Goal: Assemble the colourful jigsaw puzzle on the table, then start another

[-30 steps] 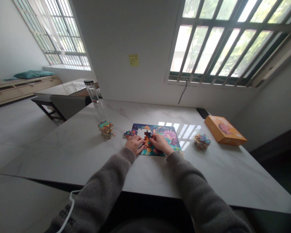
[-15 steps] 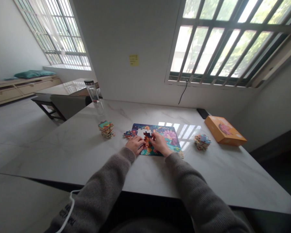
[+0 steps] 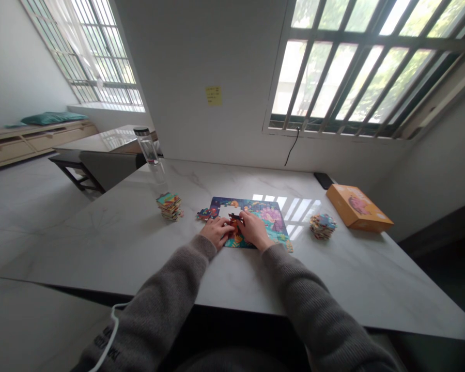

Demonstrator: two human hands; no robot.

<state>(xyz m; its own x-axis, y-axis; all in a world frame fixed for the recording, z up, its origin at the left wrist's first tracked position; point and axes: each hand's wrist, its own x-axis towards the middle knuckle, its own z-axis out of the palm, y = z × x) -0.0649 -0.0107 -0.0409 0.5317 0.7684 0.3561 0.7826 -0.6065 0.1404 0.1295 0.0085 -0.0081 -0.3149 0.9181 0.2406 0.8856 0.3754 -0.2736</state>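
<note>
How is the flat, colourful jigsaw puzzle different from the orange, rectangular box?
The flat, colourful jigsaw puzzle lies thin; the orange, rectangular box is much thicker. The puzzle has a gap; the box looks closed. The puzzle mixes purple, teal and pink; the box is mostly orange.

Both rest on the white, marbled table.

White wall straight behind the marble-look table, yellow note stuck on it. Near window is above the table's back right, barred, greenery outside, black cable hanging from its bottom edge. Daylight puts striped glare on the tabletop. Well left of the table: second barred window, sheer curtain, wooden drawer bench with teal cushion. Closer to the table: another table, dark-legged seat, probably a stool. Pale glossy floor.
</note>
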